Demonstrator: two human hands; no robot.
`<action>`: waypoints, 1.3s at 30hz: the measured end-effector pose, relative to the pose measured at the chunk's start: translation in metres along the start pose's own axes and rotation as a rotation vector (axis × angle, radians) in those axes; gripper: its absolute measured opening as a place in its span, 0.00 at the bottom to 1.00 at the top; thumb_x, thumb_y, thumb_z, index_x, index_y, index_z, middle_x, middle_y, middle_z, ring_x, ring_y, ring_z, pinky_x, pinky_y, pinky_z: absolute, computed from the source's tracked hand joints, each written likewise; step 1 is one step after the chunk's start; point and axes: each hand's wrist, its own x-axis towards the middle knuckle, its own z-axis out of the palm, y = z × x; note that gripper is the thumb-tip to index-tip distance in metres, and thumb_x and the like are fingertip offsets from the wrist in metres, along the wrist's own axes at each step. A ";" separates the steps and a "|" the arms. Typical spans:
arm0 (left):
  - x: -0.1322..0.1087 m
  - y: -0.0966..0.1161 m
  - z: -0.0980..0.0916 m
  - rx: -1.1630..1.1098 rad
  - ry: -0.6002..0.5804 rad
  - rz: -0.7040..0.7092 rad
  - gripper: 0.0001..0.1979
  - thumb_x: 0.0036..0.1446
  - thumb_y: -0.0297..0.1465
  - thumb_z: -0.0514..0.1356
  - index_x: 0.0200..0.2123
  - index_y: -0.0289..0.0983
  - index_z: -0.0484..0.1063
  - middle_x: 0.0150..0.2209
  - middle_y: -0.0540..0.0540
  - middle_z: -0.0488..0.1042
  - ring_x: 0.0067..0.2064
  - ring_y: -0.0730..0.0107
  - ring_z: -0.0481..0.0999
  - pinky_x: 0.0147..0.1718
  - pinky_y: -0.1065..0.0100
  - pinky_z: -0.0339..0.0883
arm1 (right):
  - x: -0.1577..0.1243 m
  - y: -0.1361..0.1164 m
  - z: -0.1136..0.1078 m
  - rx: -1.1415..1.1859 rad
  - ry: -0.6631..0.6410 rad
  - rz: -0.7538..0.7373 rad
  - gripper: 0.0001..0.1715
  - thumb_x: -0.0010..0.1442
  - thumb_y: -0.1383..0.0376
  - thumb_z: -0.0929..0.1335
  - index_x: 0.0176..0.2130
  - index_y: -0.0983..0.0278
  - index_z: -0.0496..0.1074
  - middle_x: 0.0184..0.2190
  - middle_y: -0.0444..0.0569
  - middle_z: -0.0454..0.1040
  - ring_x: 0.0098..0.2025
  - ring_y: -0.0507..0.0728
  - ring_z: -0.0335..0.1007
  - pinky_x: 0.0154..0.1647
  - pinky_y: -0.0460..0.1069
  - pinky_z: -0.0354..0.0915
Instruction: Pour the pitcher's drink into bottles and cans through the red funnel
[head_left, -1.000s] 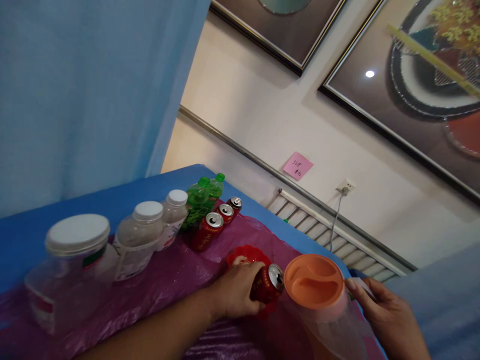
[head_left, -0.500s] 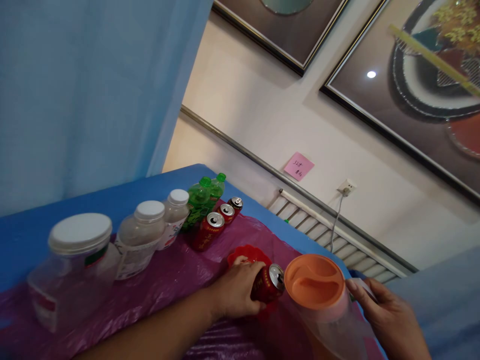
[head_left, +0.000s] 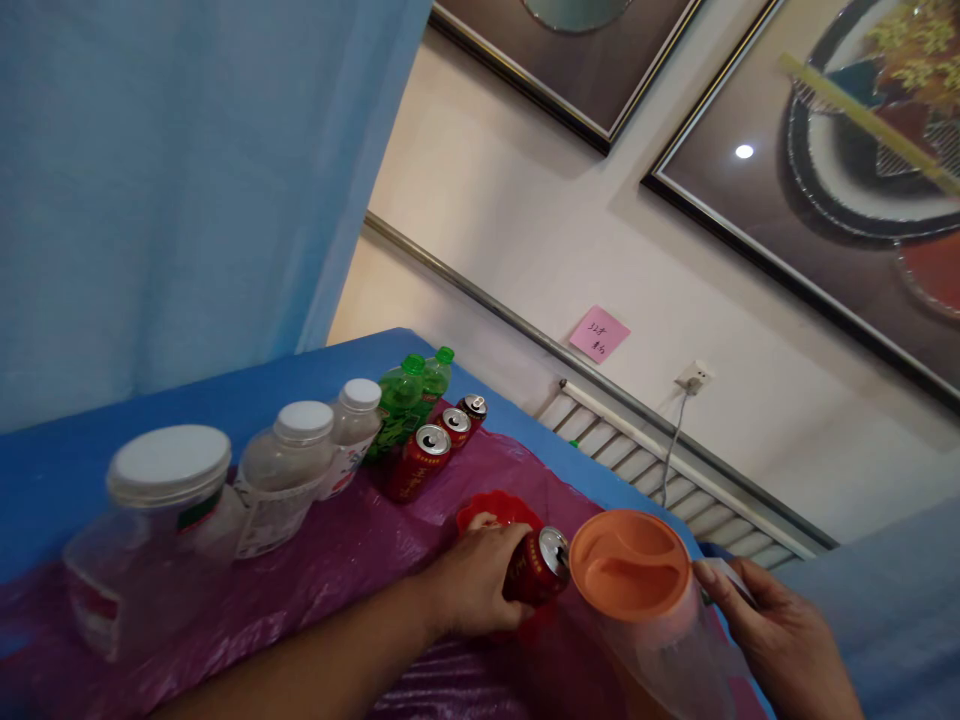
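Note:
My left hand point(head_left: 480, 580) is closed round a red drink can point(head_left: 529, 578), which leans to the right with its opened top against or very near the pitcher's lid. Beneath and behind that hand is a red scalloped bowl point(head_left: 501, 503), largely covered by it. The clear plastic pitcher point(head_left: 671, 660) with an orange lid point(head_left: 631, 567) stands tilted on the right. My right hand point(head_left: 787, 630) grips its pale handle, thumb on top. The pitcher's lower part runs out of view.
Left of my hands stand a big white-lidded jar point(head_left: 161, 540), two smaller white-capped bottles point(head_left: 289, 480), green soda bottles point(head_left: 401, 395) and three more cans point(head_left: 427, 460). Purple plastic sheeting point(head_left: 322, 570) covers part of the blue table point(head_left: 300, 375). A radiator point(head_left: 697, 490) lines the wall.
Almost nothing differs. The view has shifted very slightly, while both hands, the can and the pitcher keep their places.

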 end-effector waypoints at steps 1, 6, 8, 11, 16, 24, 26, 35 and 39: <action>0.000 0.000 0.000 0.001 0.001 -0.002 0.29 0.43 0.36 0.70 0.52 0.45 0.70 0.51 0.46 0.78 0.54 0.50 0.76 0.64 0.51 0.55 | 0.000 -0.001 0.000 -0.005 0.000 0.009 0.28 0.56 0.41 0.71 0.23 0.61 0.71 0.20 0.41 0.65 0.25 0.53 0.59 0.23 0.45 0.56; -0.001 0.000 0.000 0.015 0.010 -0.017 0.29 0.44 0.37 0.69 0.52 0.43 0.70 0.51 0.45 0.78 0.55 0.49 0.75 0.64 0.51 0.56 | 0.000 -0.004 0.000 0.005 0.000 0.022 0.29 0.55 0.40 0.70 0.24 0.61 0.71 0.21 0.41 0.66 0.26 0.53 0.60 0.23 0.44 0.56; -0.002 0.001 0.001 0.018 0.012 -0.021 0.29 0.44 0.37 0.69 0.52 0.42 0.69 0.51 0.44 0.78 0.55 0.49 0.75 0.64 0.52 0.56 | 0.001 -0.004 -0.001 0.008 0.010 0.005 0.29 0.55 0.40 0.70 0.24 0.61 0.73 0.22 0.42 0.68 0.26 0.53 0.62 0.23 0.44 0.56; -0.002 0.001 0.001 0.021 0.013 -0.020 0.28 0.44 0.38 0.69 0.51 0.42 0.69 0.51 0.44 0.78 0.55 0.49 0.75 0.64 0.51 0.56 | 0.003 -0.003 -0.001 -0.016 0.013 -0.017 0.29 0.56 0.40 0.70 0.23 0.61 0.72 0.20 0.42 0.67 0.25 0.53 0.62 0.22 0.44 0.57; -0.002 0.002 0.000 0.025 0.005 -0.033 0.29 0.45 0.39 0.68 0.52 0.42 0.69 0.52 0.43 0.78 0.56 0.48 0.74 0.63 0.51 0.57 | 0.006 0.002 -0.003 -0.039 -0.008 -0.048 0.29 0.57 0.40 0.70 0.24 0.62 0.73 0.21 0.42 0.70 0.24 0.53 0.63 0.22 0.43 0.58; -0.003 0.005 -0.003 0.032 0.004 -0.047 0.27 0.45 0.38 0.68 0.50 0.41 0.70 0.50 0.44 0.79 0.55 0.47 0.75 0.61 0.52 0.59 | 0.006 0.004 -0.002 -0.036 -0.033 -0.010 0.30 0.56 0.39 0.69 0.25 0.62 0.74 0.23 0.43 0.70 0.27 0.53 0.63 0.24 0.44 0.59; -0.004 0.006 -0.004 0.025 0.014 -0.039 0.27 0.45 0.38 0.68 0.50 0.41 0.70 0.49 0.44 0.79 0.54 0.48 0.75 0.62 0.52 0.59 | 0.006 0.002 -0.001 -0.044 -0.026 -0.002 0.30 0.56 0.39 0.69 0.24 0.62 0.72 0.22 0.42 0.67 0.26 0.53 0.61 0.24 0.44 0.58; -0.004 0.006 -0.003 0.005 0.027 -0.034 0.27 0.45 0.37 0.69 0.50 0.41 0.71 0.49 0.45 0.79 0.54 0.48 0.76 0.62 0.51 0.58 | 0.007 0.004 -0.001 -0.020 -0.041 -0.010 0.30 0.55 0.39 0.70 0.24 0.62 0.72 0.22 0.42 0.68 0.26 0.54 0.62 0.24 0.44 0.58; -0.004 0.005 -0.003 -0.003 0.030 -0.022 0.26 0.46 0.36 0.68 0.50 0.41 0.71 0.49 0.45 0.79 0.53 0.49 0.76 0.62 0.51 0.58 | 0.008 0.004 0.000 -0.010 -0.002 -0.027 0.29 0.57 0.40 0.70 0.25 0.62 0.73 0.23 0.43 0.70 0.26 0.54 0.63 0.22 0.44 0.57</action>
